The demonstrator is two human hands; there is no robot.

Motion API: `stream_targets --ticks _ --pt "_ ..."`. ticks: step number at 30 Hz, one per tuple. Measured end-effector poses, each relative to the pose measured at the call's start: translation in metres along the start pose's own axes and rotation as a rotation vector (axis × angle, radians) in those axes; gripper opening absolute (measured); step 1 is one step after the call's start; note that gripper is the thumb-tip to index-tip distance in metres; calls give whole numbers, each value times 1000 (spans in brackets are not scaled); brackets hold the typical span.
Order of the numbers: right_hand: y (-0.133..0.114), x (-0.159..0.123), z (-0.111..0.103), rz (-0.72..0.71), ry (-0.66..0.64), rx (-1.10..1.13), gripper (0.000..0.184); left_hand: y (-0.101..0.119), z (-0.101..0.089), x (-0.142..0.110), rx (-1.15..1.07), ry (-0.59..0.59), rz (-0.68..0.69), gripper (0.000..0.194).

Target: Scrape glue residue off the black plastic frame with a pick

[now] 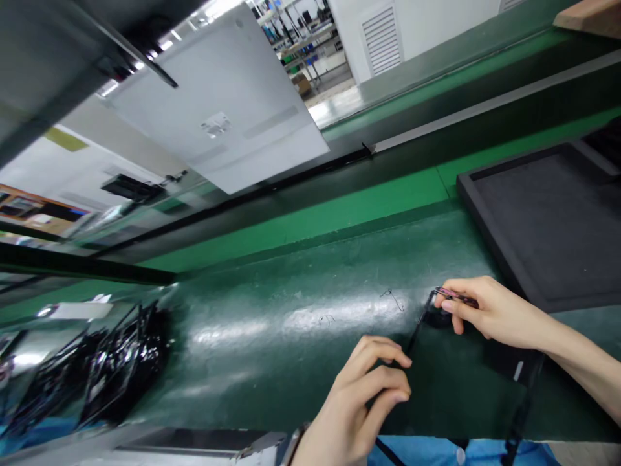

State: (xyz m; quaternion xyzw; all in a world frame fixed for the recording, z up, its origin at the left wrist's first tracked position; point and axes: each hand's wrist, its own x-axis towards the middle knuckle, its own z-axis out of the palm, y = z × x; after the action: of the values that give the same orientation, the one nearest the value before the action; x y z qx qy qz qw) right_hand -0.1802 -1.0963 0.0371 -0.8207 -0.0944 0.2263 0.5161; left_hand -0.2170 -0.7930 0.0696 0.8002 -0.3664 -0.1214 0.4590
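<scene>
A thin black rectangular frame (521, 414) lies on the dark green work surface (301, 310) in front of me. My left hand (361, 401) has its fingers curled and pinched on the frame's left edge. My right hand (490, 310) pinches the frame's far corner, where a small dark part with a pinkish strip (456, 298) sits under the fingertips. The frame's near edge runs out of view at the bottom.
A large black foam tray (548, 220) rests at the right. A heap of glossy black parts (97, 369) lies at the left. A white flat panel (218, 103) hangs over the green conveyor (339, 213) behind.
</scene>
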Motion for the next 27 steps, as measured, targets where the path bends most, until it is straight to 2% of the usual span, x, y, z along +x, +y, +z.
stream_targets --ticks 3,7,12,14,19,22,24,27 --pt "4 1 -4 -48 12 -124 33 -5 18 10 -87 124 43 12" --pt "2 2 1 -127 113 -274 34 -10 32 32 -202 239 90 12" --pt "0 3 7 -174 167 -318 30 -28 37 38 -672 348 -14 14" --pt "1 4 9 -155 188 -312 30 -34 37 32 -753 367 -99 16" --pt "2 4 13 -155 204 -341 27 -23 30 8 -520 322 -330 25" --pt "3 3 15 -164 204 -365 27 -15 27 3 -341 289 -409 25" --pt "3 3 16 -169 208 -386 27 -16 29 6 -171 331 -374 22" --pt "4 2 17 -171 219 -396 27 -26 37 18 67 412 -222 16"
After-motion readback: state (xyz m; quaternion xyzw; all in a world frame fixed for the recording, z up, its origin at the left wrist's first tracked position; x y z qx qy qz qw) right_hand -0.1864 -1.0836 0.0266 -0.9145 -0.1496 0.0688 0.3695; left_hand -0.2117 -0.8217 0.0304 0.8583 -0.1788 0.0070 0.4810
